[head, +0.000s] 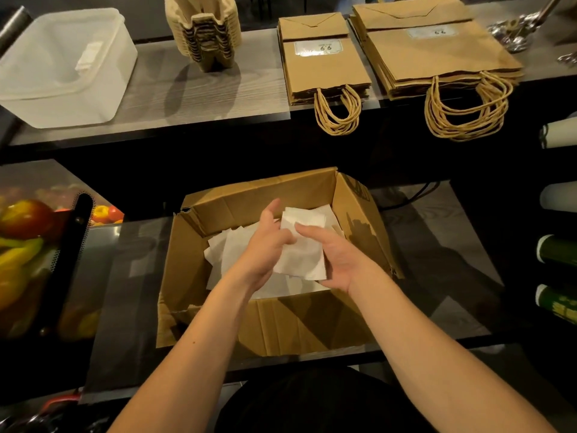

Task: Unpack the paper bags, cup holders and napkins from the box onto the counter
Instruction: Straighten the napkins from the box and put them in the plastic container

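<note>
Napkins (301,245) between left hand (265,245) and right hand (338,260), above box (265,195)

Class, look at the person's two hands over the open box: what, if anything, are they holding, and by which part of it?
Both hands hold a stack of white napkins above the cardboard box. The left hand grips its left edge; the right hand cups its right side and lower corner.

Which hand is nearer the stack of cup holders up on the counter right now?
Left. The left hand is over the box, below and slightly right of the cup holders. The right hand is farther right. Both grip a wad of napkins.
</note>
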`<state>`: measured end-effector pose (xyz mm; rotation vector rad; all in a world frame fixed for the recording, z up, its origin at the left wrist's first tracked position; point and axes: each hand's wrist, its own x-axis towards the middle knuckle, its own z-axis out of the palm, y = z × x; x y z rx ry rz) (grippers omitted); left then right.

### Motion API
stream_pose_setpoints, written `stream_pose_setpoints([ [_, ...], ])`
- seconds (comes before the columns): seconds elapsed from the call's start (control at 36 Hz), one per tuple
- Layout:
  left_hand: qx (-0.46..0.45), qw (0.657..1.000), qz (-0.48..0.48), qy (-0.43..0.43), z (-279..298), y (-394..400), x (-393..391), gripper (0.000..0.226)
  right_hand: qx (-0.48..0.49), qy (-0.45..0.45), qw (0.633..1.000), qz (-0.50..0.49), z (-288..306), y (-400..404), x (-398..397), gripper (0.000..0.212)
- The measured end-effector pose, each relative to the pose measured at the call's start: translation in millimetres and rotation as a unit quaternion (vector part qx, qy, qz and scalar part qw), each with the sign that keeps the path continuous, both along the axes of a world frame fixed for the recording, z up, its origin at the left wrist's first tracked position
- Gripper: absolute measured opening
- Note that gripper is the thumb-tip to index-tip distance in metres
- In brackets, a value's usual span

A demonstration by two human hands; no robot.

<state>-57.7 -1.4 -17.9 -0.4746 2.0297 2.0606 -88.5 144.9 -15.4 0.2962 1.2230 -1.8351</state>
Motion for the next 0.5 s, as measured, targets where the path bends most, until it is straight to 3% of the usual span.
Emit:
stream_pose_setpoints([
  [0.11,-0.102,0.993,-0.052,0.008,-7,15,-7,0.079,0.087,-0.023,0.995,-0.036,-10,-9,0,0.029],
  [0.22,-0.124,0.991,0.04,-0.02,-31,8,-25,0.063,0.176,-0.018,0.983,-0.054,-9,-2,-14,0.03],
  [0.28,-0.195,0.976,0.059,-0.074,-48,-1,-34,0.05,0.24,-0.024,0.969,-0.049,-7,7,-20,0.037],
  [0.36,-0.371,0.92,-0.055,-0.11,-72,-16,-43,0.045,0.315,-0.006,0.948,-0.046,-9,18,-27,0.042],
  [0.5,-0.584,0.765,-0.259,-0.082,-87,-9,-56,0.048,0.378,0.03,0.925,-0.031,-16,29,-28,0.042],
])
